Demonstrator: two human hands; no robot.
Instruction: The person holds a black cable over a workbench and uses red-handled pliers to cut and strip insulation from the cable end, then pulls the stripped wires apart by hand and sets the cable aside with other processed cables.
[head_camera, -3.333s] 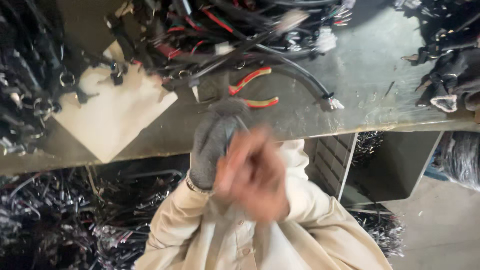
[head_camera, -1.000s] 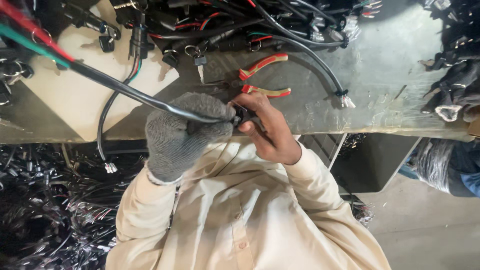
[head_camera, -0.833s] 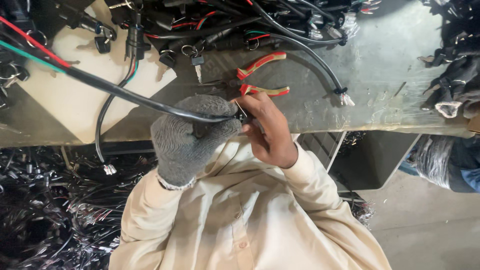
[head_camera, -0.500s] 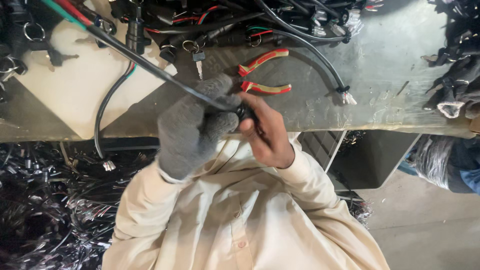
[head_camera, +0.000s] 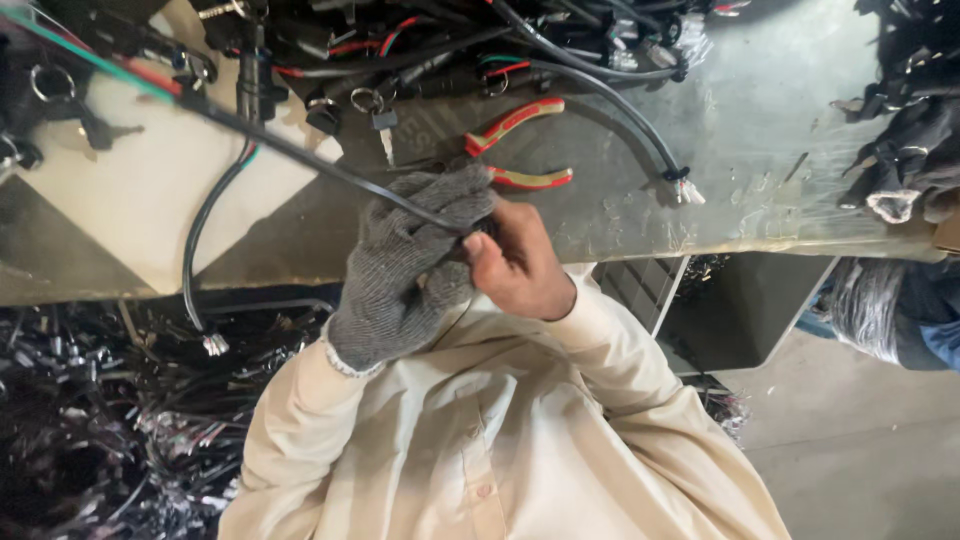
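- The left hand (head_camera: 405, 265), in a grey knitted work glove, is closed round a thin black sheathed cable (head_camera: 300, 155); the grip sits at the cable's near end, just in front of the person's chest
- The bare right hand (head_camera: 520, 265) is curled shut, thumb and fingers pinched on that same cable end right against the glove, so the two hands touch
- From the hands the cable runs taut up and to the left across the dull grey metal surface (head_camera: 760, 150), over the pale cream board (head_camera: 110, 200) lying at its left part, and its red and green inner wires (head_camera: 90, 60) show near the top left corner
- Compared with half a second earlier the hands sit a little lower and nearer the body – the grip itself looks the same, and the cable crosses the board at much the same slant
- The red-and-yellow-handled pliers (head_camera: 520, 145) lie untouched on the surface just beyond the hands, as before
- A second black cable with a white plug (head_camera: 688, 190) lies to the right of the pliers – apart from both hands
- A heap of black wiring looms (head_camera: 400, 40) fills the far edge of the surface
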